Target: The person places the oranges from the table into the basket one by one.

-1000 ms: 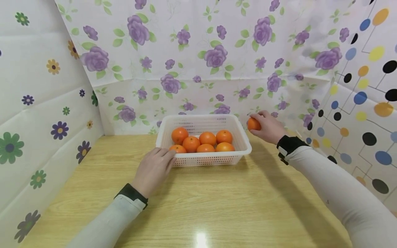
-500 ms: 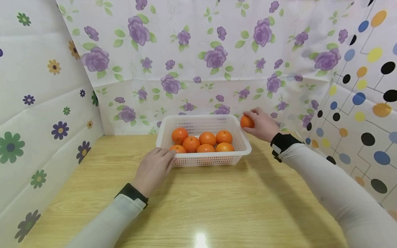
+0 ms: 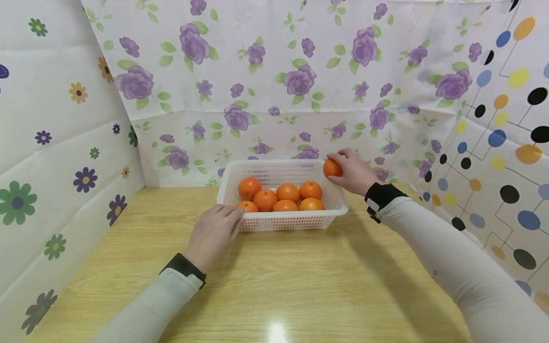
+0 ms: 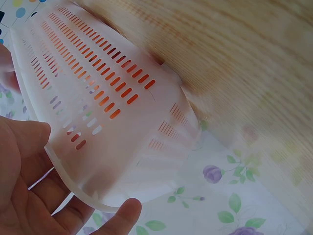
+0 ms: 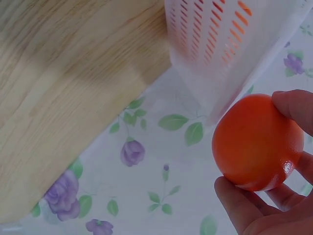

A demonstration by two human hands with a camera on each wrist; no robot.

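A white slotted plastic basket (image 3: pixel 286 222) stands at the back of the table in the head view, with several oranges (image 3: pixel 265 200) lying inside. At its near left corner, my left hand (image 3: pixel 213 234) grips the rim; the left wrist view has the thumb against the outer wall (image 4: pixel 117 147) and fingers round the edge. My right hand (image 3: pixel 354 173) holds one orange (image 3: pixel 332 167) above the basket's right rim. Up close in the right wrist view, that smooth, slightly flattened orange (image 5: pixel 257 142) is held between thumb and fingers, beside the basket's wall (image 5: pixel 215 34).
The wooden table (image 3: pixel 274 281) stretches in front of the basket. Behind it hangs a purple-flowered cloth (image 3: pixel 274 85). Patterned cloths also close off the left side (image 3: pixel 60 157) and the right side (image 3: pixel 510 157).
My right hand has moved left with the orange, from outside the basket's right end to over its right rim. My left hand and the basket stay put.
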